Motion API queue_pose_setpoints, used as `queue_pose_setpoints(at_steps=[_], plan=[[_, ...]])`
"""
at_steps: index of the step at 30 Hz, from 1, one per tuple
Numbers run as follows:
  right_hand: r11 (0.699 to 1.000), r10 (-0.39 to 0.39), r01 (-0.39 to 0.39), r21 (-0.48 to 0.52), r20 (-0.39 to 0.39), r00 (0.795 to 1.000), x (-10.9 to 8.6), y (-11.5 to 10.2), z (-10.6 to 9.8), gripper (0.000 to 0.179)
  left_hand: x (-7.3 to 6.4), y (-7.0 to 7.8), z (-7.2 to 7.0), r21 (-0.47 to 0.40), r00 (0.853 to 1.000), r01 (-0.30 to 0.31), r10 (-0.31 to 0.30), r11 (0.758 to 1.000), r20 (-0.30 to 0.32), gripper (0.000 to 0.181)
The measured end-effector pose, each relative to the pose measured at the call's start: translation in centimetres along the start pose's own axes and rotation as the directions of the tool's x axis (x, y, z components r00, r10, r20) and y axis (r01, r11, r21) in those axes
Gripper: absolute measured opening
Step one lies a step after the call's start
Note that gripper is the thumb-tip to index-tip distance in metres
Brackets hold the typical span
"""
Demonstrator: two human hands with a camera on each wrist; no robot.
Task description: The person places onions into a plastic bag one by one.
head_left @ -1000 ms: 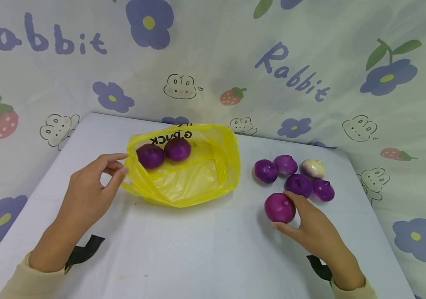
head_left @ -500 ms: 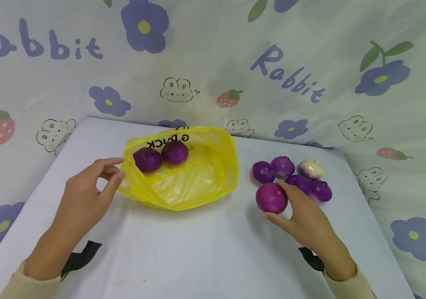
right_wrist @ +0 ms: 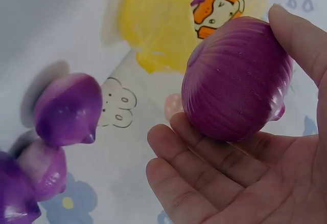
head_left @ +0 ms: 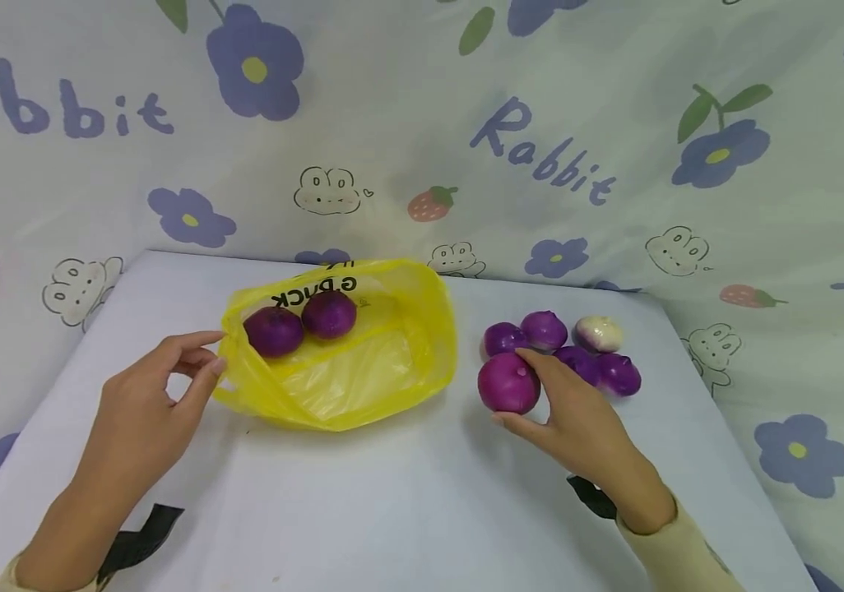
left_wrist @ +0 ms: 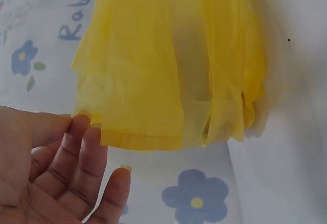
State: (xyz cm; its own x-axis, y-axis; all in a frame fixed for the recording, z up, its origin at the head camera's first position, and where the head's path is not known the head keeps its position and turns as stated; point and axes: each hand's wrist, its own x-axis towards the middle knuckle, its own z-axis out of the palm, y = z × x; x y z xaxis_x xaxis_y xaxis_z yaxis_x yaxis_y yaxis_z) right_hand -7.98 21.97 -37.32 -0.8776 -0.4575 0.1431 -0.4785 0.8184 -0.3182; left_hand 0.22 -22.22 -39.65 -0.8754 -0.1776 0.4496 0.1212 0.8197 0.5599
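My left hand (head_left: 151, 403) pinches the left rim of a yellow plastic bag (head_left: 363, 386) between thumb and fingers; the left wrist view shows the pinch at the bag's edge. Inside the bag, whose mouth gapes upward, lie two purple onions, one at the left (head_left: 274, 331) and another beside it (head_left: 329, 315). To the right of the bag, my right hand (head_left: 577, 419) holds a reddish-purple onion (right_wrist: 237, 81) between thumb and fingers, raised over the table. Behind that onion sit several more purple onions (head_left: 544, 330) and a whitish one (head_left: 599, 334).
A white table (head_left: 363, 518) carries everything. Behind it hangs a pale cloth (head_left: 392, 115) printed with rabbits, flowers and strawberries, close along the table's back edge. The onion group stands at the table's right side, a short gap from the bag.
My right hand has carried the held onion leftward and slightly up, nearer the bag. The left hand keeps its pinch on the bag's rim. The head view has shifted a little.
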Motion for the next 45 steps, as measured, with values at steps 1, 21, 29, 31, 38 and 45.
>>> queue_pose_setpoints(at_steps=[1, 21, 29, 31, 38, 45], plan=[[1.0, -0.012, 0.012, 0.001, -0.002, 1.0, 0.1, -0.1, 0.1, 0.09, -0.1, 0.0, -0.1, 0.004, 1.0, 0.005, -0.005, 1.0, -0.004, 0.04], [0.997, -0.081, 0.081, 0.004, -0.02, 0.996, 1.8, -1.8, -0.3, 0.088, -0.3, -0.1, 0.2, 0.006, 0.998, -0.029, 0.03, 1.0, -0.049, 0.04], [0.996, -0.09, 0.09, 0.01, 0.012, 0.996, 2.6, -3.2, 0.0, 0.086, -0.4, 0.0, 0.2, 0.022, 0.999, -0.015, 0.016, 1.0, -0.031, 0.038], [0.995, -0.096, 0.095, 0.013, 0.024, 0.995, 2.8, -3.6, 0.0, 0.086, -0.5, 0.0, 0.2, 0.023, 1.0, -0.013, 0.014, 1.0, -0.027, 0.038], [0.991, -0.134, 0.133, 0.022, 0.042, 0.99, 4.0, -5.0, 0.3, 0.085, -0.4, -0.2, 0.4, 0.006, 0.999, -0.026, 0.026, 1.0, -0.041, 0.04], [0.985, -0.171, 0.168, 0.042, 0.061, 0.983, 5.6, -6.1, 0.7, 0.086, -0.3, -0.3, 0.3, -0.001, 0.997, -0.045, 0.045, 0.999, -0.059, 0.041]])
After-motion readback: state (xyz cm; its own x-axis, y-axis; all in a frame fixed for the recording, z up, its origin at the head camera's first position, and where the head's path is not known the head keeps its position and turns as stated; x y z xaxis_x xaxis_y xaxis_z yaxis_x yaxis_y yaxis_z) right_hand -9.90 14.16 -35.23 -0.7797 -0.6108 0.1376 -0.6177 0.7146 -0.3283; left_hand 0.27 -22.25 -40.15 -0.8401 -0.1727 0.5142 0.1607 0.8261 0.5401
